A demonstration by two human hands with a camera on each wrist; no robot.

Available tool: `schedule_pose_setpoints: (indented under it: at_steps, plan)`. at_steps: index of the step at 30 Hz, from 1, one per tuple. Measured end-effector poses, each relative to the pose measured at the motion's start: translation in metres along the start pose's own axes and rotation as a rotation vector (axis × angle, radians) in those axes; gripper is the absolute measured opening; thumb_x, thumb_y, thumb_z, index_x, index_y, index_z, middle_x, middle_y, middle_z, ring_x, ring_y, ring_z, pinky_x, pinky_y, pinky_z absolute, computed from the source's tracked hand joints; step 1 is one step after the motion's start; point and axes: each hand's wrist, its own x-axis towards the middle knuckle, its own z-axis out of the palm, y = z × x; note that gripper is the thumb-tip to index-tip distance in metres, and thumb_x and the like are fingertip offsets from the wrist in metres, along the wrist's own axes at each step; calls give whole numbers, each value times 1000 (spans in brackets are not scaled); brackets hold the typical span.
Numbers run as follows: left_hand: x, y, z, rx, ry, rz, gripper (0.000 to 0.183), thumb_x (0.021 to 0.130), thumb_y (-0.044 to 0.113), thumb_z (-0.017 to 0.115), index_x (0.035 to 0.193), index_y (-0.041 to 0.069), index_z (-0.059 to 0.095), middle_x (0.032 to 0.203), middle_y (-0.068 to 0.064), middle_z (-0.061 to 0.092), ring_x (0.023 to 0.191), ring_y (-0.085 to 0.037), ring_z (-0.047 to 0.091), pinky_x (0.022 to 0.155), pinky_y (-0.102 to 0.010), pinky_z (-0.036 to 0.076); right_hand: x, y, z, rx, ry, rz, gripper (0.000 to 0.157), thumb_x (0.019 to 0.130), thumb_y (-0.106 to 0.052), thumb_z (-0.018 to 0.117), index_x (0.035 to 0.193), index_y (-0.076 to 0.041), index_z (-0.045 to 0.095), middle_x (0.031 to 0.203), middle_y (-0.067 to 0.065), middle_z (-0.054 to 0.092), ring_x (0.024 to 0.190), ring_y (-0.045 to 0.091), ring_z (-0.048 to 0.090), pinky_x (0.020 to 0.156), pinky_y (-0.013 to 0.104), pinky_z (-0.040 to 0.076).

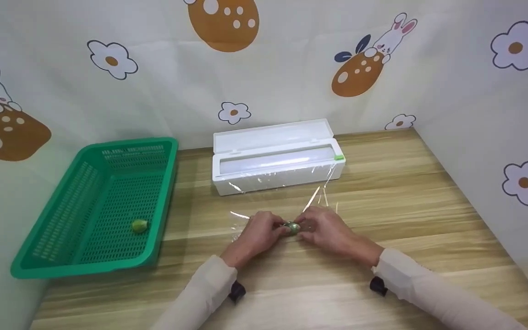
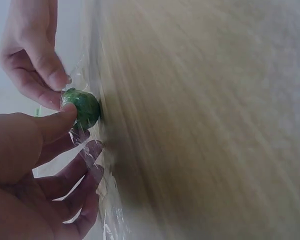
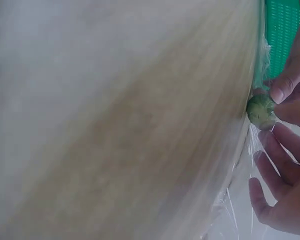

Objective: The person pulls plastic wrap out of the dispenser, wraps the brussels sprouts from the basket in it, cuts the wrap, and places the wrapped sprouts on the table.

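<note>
A small green Brussels sprout [image 1: 293,227] lies low over the table with clear cling film [image 2: 107,200] round it. My left hand [image 1: 262,231] pinches it from the left, the thumb pressed on its side in the left wrist view. From the right, my right hand [image 1: 327,230] holds the sprout [image 3: 261,112] and film between thumb and fingers. The other fingers of both hands spread beneath the film. The film stretches back from the hands to a white dispenser box [image 1: 282,173], whose lid stands up with the roll showing inside.
On the left stands a green plastic basket [image 1: 167,197] with another sprout [image 1: 140,225] in it. The dispenser sits at the back by a patterned cloth wall [image 1: 287,82], with a green slider [image 1: 339,157] at its right end. The table [image 1: 410,192] has a wood-grain top.
</note>
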Motion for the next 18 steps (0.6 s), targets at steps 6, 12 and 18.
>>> schedule_pose_setpoints:
  at_steps: [6, 12, 18]
  plan:
    - [2, 1, -1, -36, 33, -13, 19, 89, 20, 76, 101, 5, 76, 94, -7, 77, 83, -15, 66, 76, -31, 56, 4, -1, 0, -27, -19, 29, 21, 78, -19, 85, 96, -14, 75, 98, 0, 74, 97, 21, 67, 93, 45, 51]
    - [4, 1, -3, -68, 36, 6, 15, 85, 13, 77, 99, 6, 76, 94, -6, 77, 88, -19, 70, 82, -35, 57, 12, 1, -3, 62, -77, 83, 13, 82, -16, 81, 93, -13, 75, 95, 2, 75, 95, 21, 69, 89, 42, 55]
    - [8, -2, 1, -29, 53, 37, 23, 79, 13, 82, 99, 6, 74, 96, -7, 77, 90, -23, 71, 85, -38, 57, 18, 5, -6, 28, -95, 92, 16, 83, -19, 80, 96, -11, 78, 94, 4, 75, 89, 19, 67, 85, 40, 55]
